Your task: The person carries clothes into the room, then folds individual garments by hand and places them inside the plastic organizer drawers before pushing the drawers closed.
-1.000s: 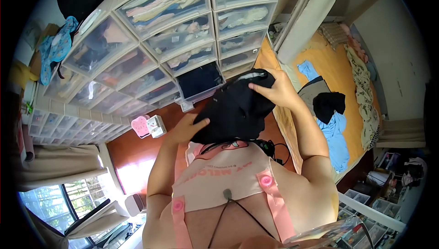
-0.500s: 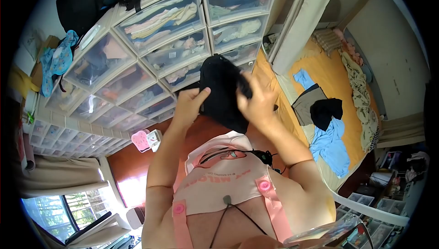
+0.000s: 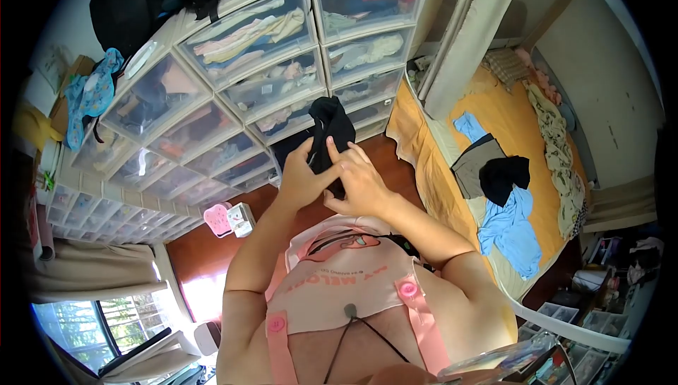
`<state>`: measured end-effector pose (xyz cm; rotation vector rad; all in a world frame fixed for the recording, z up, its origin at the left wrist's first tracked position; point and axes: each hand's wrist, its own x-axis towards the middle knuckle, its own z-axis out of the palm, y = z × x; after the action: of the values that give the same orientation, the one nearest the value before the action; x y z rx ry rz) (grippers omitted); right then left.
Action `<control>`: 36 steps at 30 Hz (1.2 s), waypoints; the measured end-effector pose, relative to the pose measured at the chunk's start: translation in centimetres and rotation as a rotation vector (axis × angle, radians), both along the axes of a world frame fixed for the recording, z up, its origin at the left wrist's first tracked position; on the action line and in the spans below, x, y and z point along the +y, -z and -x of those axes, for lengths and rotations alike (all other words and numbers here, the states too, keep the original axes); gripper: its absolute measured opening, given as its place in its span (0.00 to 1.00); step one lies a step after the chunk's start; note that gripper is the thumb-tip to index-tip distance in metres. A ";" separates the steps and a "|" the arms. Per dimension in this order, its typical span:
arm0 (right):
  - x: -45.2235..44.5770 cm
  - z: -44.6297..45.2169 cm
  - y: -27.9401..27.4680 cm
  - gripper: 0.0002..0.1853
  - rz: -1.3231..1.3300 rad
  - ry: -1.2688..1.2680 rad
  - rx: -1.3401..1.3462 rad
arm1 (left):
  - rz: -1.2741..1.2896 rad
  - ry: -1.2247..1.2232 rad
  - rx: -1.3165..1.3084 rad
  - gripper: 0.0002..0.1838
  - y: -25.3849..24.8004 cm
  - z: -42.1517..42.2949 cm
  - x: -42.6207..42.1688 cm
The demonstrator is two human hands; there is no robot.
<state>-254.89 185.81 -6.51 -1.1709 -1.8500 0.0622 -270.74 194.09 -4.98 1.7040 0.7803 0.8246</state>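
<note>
A black cloth garment (image 3: 332, 122) hangs bunched into a narrow bundle in front of my chest, its top end flopping forward towards the drawers. My left hand (image 3: 305, 179) grips its left side, thumb pointing across. My right hand (image 3: 361, 186) is closed on the near right side, with the fingers of both hands meeting over the cloth. The garment's lower part is mostly hidden behind my hands, and I cannot make out its exact kind.
Clear-fronted drawers (image 3: 268, 74) filled with clothes stand ahead and to the left. On the right, a bed with a yellow sheet (image 3: 547, 194) holds blue clothing (image 3: 512, 233), a black garment (image 3: 505, 176) and a grey piece (image 3: 474, 166). A pink item (image 3: 217, 220) is at the lower left.
The black garment was spread wide between my hands and is now gathered into a narrow bundle. My right hand has moved left and nearer, meeting my left hand.
</note>
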 end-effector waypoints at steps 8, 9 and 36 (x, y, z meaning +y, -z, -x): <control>3.6 -6.4 0.1 0.60 0.302 -0.129 0.360 | -0.226 0.204 0.337 0.17 -6.3 4.6 1.6; 4.4 -6.6 0.9 0.51 0.465 -0.262 0.494 | -0.225 0.177 0.297 0.18 -6.7 4.6 1.6; 2.6 -10.0 7.2 0.13 0.885 -0.335 0.609 | 0.151 -0.278 -0.318 0.20 -5.5 5.2 9.6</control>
<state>-244.84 188.38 -13.75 -1.1826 -1.4365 1.3808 -275.96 203.70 0.55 1.3058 0.8449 1.1642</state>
